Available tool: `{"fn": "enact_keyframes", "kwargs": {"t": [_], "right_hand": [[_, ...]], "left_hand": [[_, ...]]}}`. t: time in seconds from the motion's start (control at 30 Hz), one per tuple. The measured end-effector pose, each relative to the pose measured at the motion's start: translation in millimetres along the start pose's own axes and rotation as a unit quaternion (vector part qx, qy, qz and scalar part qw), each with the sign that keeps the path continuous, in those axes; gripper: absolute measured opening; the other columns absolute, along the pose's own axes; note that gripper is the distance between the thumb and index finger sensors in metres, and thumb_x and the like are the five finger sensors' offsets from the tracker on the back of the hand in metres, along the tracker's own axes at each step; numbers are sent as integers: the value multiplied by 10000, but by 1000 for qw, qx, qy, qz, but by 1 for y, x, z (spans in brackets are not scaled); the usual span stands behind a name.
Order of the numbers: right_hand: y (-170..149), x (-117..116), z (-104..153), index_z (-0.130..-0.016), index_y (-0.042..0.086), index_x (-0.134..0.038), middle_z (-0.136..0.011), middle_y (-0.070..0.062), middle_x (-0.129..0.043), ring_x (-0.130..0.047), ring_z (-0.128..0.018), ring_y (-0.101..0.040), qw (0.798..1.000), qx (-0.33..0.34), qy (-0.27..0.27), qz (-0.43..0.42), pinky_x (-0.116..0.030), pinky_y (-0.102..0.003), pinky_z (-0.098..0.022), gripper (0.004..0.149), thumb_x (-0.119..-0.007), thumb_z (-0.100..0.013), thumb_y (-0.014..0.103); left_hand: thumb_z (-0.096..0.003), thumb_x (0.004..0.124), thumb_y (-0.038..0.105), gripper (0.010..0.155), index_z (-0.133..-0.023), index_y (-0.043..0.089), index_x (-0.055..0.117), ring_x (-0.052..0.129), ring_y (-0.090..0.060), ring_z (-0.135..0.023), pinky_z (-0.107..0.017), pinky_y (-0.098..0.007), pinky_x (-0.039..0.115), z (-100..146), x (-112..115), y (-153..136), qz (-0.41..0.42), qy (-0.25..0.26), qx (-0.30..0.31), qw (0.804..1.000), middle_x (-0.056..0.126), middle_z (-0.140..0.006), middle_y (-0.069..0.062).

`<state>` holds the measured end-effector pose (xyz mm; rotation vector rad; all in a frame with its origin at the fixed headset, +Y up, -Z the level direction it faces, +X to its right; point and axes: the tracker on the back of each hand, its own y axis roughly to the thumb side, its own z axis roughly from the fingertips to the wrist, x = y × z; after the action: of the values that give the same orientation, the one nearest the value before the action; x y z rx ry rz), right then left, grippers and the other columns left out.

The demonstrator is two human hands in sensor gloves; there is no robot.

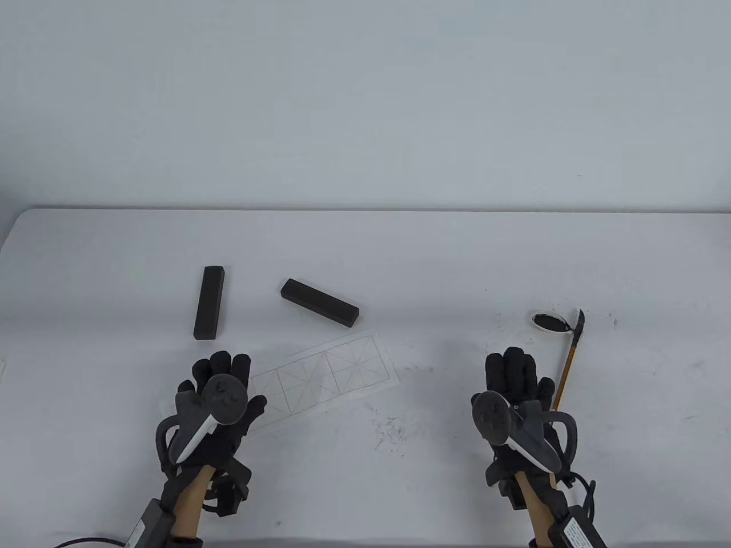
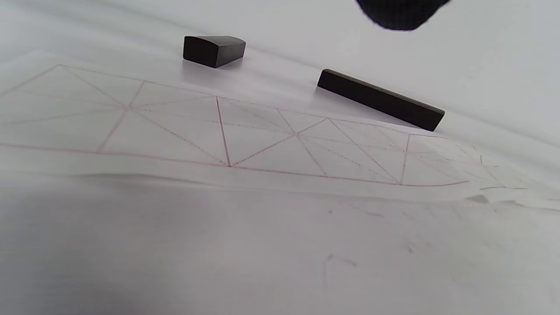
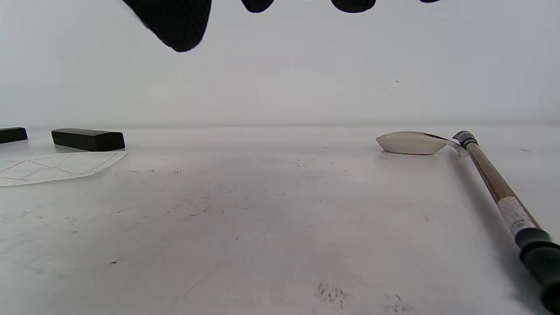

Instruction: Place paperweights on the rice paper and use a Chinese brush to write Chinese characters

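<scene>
- The white surface [image 1: 400,251] carries everything, flecked with dark marks.
- The rice paper [image 1: 325,379] lies gridded and bare between the hands; thin and limp, its near edge lifts slightly and would probably tear or slide.
- Two paperweights [image 1: 209,303] [image 1: 319,302] sit just beyond it: stiff dark bars, likely heavy, best pinched across the long sides.
- The brush [image 1: 569,362] leans on the ink dish [image 1: 551,321]; hold the shaft mid-length.
- Left hand [image 1: 217,397] and right hand [image 1: 517,394] hold nothing, fingers relaxed; trackers hide the palms.
</scene>
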<state>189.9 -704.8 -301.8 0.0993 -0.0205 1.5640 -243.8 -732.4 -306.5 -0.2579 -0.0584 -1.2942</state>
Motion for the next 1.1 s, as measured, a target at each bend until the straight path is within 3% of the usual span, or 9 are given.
{"fn": "enact_keyframes", "kwargs": {"t": [1.1], "right_hand": [[-7,1,0,-1101,38,-255,-1117,-300,-131,-250,-1044,-512,1000,-9,13,-15,-341,-762,-655,720,-638,-579,355]], "left_hand": [[-522,534,575,813,-1166,398,71,8,-348,-1163,-828,-561,69,4,0,-5,-6,-2,6,1000,12,-1260,-3]]}}
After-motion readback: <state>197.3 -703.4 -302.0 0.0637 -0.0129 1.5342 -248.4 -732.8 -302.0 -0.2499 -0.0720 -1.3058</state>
